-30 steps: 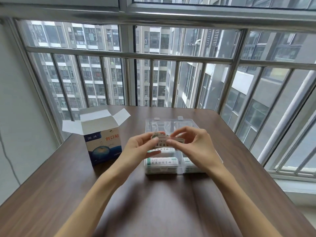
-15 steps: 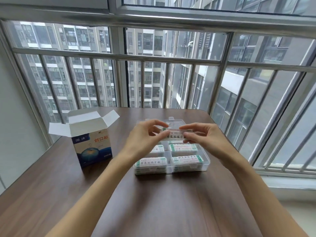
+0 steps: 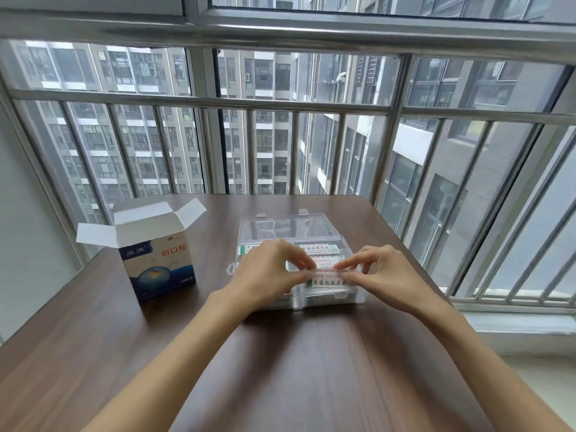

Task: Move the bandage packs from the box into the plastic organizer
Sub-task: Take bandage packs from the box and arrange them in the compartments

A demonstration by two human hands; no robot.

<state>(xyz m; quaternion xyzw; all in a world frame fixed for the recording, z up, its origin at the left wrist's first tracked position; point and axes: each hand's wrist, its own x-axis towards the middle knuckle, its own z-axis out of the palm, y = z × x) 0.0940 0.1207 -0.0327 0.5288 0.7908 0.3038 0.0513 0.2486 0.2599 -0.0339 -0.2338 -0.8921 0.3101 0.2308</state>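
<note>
Both hands over the clear plastic compartment organizer (image 3: 299, 244) on the brown wood-grain table (image 3: 280, 363). Left hand (image 3: 268, 275) and right hand (image 3: 378, 274) each pinched one end of a thin white bandage pack with green print (image 3: 325, 271), thumb and forefinger closed on it, other fingers loosely curled. Pack's long axis ran left–right, held level between the two sets of fingertips, just above the near right compartment; a like pack (image 3: 327, 283) already lay there, directly beneath. Neither hand clearly nearer; the drop looked to be straight down, a short way. Further packs (image 3: 318, 247) showed in the far compartments.

Open blue-and-white cardboard box (image 3: 156, 260) stood upright to the left, flaps (image 3: 93, 235) spread, well apart from the hands; contents not visible.

Against half a second earlier: pack was held higher, over the far half of the organizer; it had since come down and toward the person, grip unchanged.
</note>
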